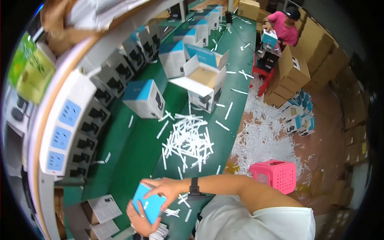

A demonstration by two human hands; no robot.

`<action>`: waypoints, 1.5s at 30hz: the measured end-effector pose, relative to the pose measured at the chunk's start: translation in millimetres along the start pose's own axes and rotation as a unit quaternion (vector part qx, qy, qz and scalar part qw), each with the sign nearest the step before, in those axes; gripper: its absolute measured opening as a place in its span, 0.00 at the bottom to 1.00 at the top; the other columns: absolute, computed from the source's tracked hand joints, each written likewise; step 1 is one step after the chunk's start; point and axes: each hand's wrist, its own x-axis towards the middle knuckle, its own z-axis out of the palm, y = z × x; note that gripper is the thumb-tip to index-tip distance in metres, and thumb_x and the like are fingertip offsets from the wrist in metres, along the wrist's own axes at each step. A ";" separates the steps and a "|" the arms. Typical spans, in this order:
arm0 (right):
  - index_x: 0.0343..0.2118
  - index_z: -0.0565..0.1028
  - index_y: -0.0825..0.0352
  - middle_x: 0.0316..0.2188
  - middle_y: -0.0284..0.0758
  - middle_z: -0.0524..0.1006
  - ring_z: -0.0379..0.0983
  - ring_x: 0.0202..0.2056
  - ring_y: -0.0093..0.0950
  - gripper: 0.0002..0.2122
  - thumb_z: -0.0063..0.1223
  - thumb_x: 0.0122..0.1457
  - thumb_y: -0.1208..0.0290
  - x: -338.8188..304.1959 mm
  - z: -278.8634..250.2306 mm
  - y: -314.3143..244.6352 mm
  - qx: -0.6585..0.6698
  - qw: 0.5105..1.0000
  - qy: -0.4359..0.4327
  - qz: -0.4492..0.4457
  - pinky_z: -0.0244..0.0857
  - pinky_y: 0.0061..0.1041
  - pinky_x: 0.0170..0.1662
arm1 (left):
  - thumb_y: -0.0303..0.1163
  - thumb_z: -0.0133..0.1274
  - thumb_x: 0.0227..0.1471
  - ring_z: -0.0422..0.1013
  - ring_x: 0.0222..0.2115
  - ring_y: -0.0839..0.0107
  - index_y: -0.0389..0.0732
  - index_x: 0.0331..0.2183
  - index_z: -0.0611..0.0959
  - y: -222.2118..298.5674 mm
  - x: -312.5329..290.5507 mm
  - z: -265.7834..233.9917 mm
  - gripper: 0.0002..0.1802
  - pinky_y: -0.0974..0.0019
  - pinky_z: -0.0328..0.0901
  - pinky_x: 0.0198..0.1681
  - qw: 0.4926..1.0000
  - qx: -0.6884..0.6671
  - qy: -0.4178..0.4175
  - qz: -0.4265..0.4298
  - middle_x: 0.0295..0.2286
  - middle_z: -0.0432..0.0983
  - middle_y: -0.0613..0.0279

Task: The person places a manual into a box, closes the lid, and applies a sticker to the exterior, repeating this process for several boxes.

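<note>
A small carton with a blue face lies tilted between my hands at the near edge of the green table. My left hand grips its near left side, fingers spread along the edge. My right hand reaches over its far right corner, thumb and fingers on the blue face. Beside my left hand is a stack of thin white pieces, partly hidden. An open carton with raised flaps lies to the left. Beyond my hands spreads a loose pile of white paper strips.
A closed carton and an open one stand farther up the table. More cartons line the left, by a socket panel. On the right are a pink stool, floor strips and a co-worker handling a carton.
</note>
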 end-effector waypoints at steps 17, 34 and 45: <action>0.30 0.80 0.70 0.26 0.36 0.78 0.73 0.24 0.23 0.03 0.58 0.59 0.78 22.0 -152.2 -109.9 0.061 0.941 0.331 -0.027 0.62 0.21 0.26 | 0.59 0.51 0.50 0.57 0.55 0.32 0.36 0.63 0.61 -97.3 165.7 44.9 0.48 0.39 0.51 0.59 0.937 0.162 0.152 -0.271 0.55 0.59 0.26; 0.34 0.78 0.57 0.28 0.25 0.76 0.65 0.21 0.20 0.06 0.64 0.55 0.71 55.2 -156.6 -314.8 -0.051 0.753 0.210 -0.622 0.58 0.19 0.25 | 0.44 0.50 0.56 0.51 0.64 0.51 0.34 0.63 0.59 -200.2 -37.1 4.6 0.40 0.56 0.50 0.66 0.775 0.250 -0.162 -0.558 0.62 0.56 0.42; 0.29 0.79 0.60 0.27 0.29 0.77 0.69 0.23 0.22 0.07 0.60 0.50 0.82 19.3 -124.9 -232.1 0.064 0.943 0.136 -0.296 0.64 0.20 0.28 | 0.20 0.56 0.42 0.64 0.56 0.49 0.38 0.49 0.77 -46.6 -18.4 -26.7 0.27 0.53 0.65 0.54 0.921 0.112 0.218 -0.304 0.58 0.64 0.49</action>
